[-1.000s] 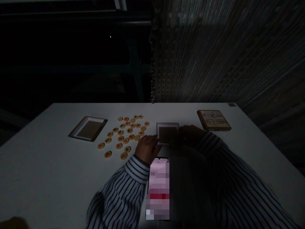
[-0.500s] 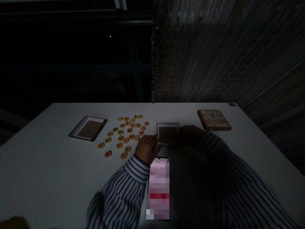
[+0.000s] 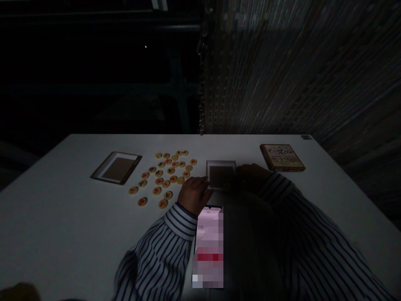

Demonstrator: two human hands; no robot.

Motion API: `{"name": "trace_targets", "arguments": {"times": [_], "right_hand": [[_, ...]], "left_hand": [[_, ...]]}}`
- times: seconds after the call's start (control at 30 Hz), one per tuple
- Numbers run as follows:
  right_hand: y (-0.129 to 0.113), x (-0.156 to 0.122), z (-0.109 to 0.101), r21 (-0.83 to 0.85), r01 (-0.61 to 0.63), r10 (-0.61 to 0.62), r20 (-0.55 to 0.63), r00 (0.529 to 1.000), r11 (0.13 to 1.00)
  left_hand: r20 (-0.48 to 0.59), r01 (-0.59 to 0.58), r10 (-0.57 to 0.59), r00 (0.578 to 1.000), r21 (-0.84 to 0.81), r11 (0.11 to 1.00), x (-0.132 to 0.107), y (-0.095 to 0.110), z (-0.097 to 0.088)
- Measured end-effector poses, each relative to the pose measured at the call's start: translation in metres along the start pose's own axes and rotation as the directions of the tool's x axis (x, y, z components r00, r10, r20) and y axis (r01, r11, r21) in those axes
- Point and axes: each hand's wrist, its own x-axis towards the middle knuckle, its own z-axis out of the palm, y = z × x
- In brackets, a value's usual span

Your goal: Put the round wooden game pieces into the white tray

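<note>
My left hand (image 3: 194,195) grips the left side of a small open box (image 3: 221,162), its fingers at the left wall and its thumb near the front corner. A brown bottom shows inside the box, and a faint round game piece (image 3: 226,187) lies by its front edge. On the right side, my right hand (image 3: 250,172) is curled against the box in deep shadow, its fingertips mostly hidden. Left of the box, several round Chinese chess pieces (image 3: 171,171) with red or black characters lie scattered on the white table (image 3: 78,221); a few show no character.
An open box half (image 3: 139,162) lies at the left with its inside up. At the right is a closed printed box (image 3: 283,157). A lit phone (image 3: 208,234) lies in front of me, partly blurred out. A strand curtain (image 3: 266,83) hangs behind the table.
</note>
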Motion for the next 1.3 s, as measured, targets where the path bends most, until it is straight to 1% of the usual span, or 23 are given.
{"name": "trace_targets", "arguments": {"times": [0.1,0.2,0.33,0.4,0.5,0.8,0.97,1.1,1.3], "right_hand": [[-0.002,0.000,-0.001,0.007,0.004,-0.004,-0.021,1.000,1.000],[-0.009,-0.001,-0.005,0.015,-0.004,0.005,-0.049,0.999,1.000],[-0.017,0.000,-0.007,0.036,0.051,-0.051,-0.013,0.999,0.998],[-0.019,0.001,-0.007,0.038,0.057,-0.057,-0.002,0.998,0.998],[-0.019,0.002,-0.005,0.039,0.046,-0.046,-0.004,0.999,0.998],[-0.018,0.002,-0.004,0.024,0.064,-0.064,-0.002,0.998,0.998],[-0.018,0.001,-0.003,0.021,0.081,-0.080,-0.024,0.996,0.996],[-0.018,0.001,-0.004,0.010,0.065,-0.065,0.000,0.998,0.998],[-0.016,0.002,-0.002,0.033,0.077,-0.077,0.003,0.997,0.997]], "left_hand": [[0.002,-0.001,0.001,1.000,0.000,1.000,0.000,0.000,0.000],[0.002,-0.010,0.010,1.000,-0.002,1.000,0.000,0.000,0.000],[0.000,0.000,0.000,1.000,0.001,1.000,0.000,0.000,0.000],[0.007,0.000,0.000,1.000,0.004,1.000,0.000,0.000,0.000],[0.020,-0.005,0.005,1.000,0.007,1.000,0.000,0.000,-0.001],[-0.010,-0.005,0.005,1.000,-0.009,1.000,0.000,0.001,-0.001],[-0.015,-0.009,0.009,1.000,-0.001,1.000,0.000,0.000,0.000],[0.001,-0.016,0.016,1.000,-0.003,1.000,0.000,-0.001,0.000],[0.003,-0.007,0.007,1.000,-0.005,1.000,0.000,0.000,-0.001]]}}
